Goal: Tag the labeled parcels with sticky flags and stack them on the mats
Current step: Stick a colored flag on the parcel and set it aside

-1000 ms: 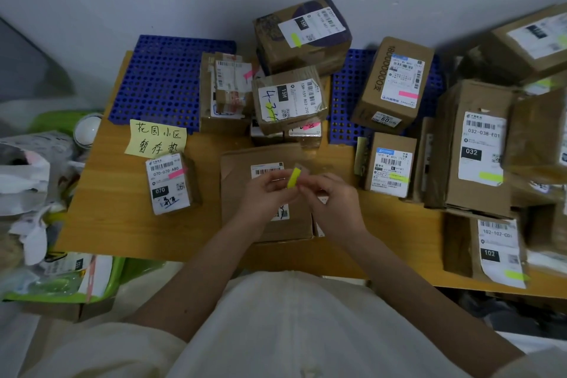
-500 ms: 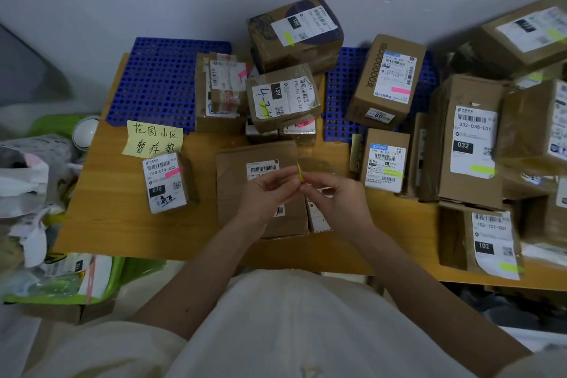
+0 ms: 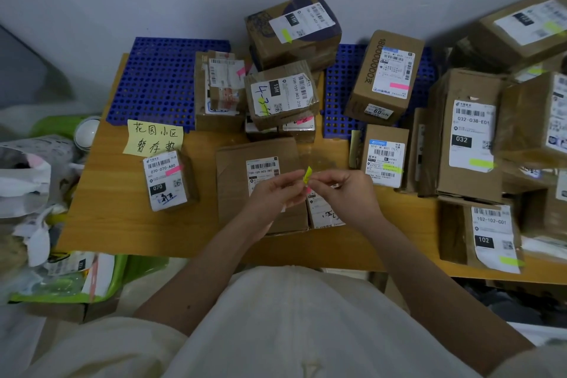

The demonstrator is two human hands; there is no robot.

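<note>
Parcels behind and right of the flat parcel mostly carry flags already; many sit on the blue mats. Above this parcel's label, left hand and right hand pinch a yellow flag, not yet stuck on.

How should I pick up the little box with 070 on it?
Grab the 070 box from above, fingers on its two long side walls. It lies flat on the table with its label facing up and bare wood on both sides, so there is room for fingers. It looks small enough for one hand.
</note>
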